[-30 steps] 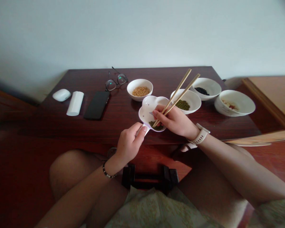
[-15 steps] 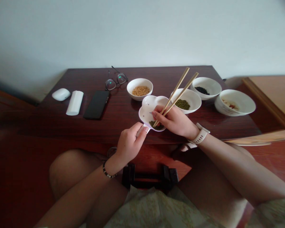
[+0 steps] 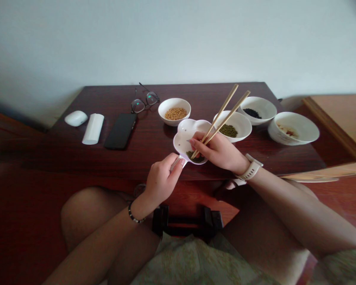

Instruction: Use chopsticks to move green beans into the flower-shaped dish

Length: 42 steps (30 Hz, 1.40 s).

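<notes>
My left hand [image 3: 161, 180] pinches the handle of a white flower-shaped dish [image 3: 186, 134] tilted at the near edge of the dark wooden table [image 3: 148, 134]. A small heap of green beans [image 3: 195, 157] lies in the dish's low side. Over the dish, my right hand [image 3: 221, 151] grips a pair of wooden chopsticks [image 3: 222, 114] whose tips rest in the heap. A pale watch [image 3: 250, 169] sits on that wrist.
Behind the dish stand white bowls: yellow beans [image 3: 174, 111], green beans [image 3: 233, 126], black beans [image 3: 257, 110] and one with reddish bits [image 3: 293, 128]. Glasses [image 3: 144, 101], a black phone [image 3: 120, 130], a white cylinder [image 3: 93, 128] and a white mouse-like object [image 3: 76, 118] lie left.
Almost nothing differs. The chopsticks' upper ends shifted slightly while their tips stayed in the green beans; my left hand kept hold of the dish.
</notes>
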Tool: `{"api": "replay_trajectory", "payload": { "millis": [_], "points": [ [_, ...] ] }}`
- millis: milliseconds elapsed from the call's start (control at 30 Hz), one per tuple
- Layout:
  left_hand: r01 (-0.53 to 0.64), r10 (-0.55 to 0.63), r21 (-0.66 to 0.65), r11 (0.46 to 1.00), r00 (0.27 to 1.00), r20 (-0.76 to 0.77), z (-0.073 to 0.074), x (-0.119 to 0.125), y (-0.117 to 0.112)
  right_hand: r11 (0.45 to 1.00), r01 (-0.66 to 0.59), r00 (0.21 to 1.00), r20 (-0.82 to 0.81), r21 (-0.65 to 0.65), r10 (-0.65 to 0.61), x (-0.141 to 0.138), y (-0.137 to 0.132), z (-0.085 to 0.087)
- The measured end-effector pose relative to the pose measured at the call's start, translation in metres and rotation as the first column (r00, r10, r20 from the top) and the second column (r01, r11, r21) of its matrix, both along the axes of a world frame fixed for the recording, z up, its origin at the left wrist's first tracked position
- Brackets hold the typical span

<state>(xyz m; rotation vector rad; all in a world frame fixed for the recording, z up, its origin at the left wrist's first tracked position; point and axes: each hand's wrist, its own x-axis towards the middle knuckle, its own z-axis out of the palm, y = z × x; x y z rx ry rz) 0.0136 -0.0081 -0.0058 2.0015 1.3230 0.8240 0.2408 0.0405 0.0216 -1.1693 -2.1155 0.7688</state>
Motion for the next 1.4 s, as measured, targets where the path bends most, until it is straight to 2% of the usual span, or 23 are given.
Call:
{"api": "replay_trajectory", "payload": {
  "millis": [1133,1400],
  "points": [
    [0.003,-0.002,0.038,0.999,1.0,-0.026,-0.0011,0.0,-0.0014,1.0,-0.009,1.0,-0.002,-0.007,0.009,0.0008,0.0008,-0.0017],
    [0.002,0.001,0.066,0.998,0.999,-0.046,-0.0023,0.0,-0.0007,0.999,0.002,0.996,0.084,0.038,-0.005,-0.0009,-0.0011,0.001]
  ]
}}
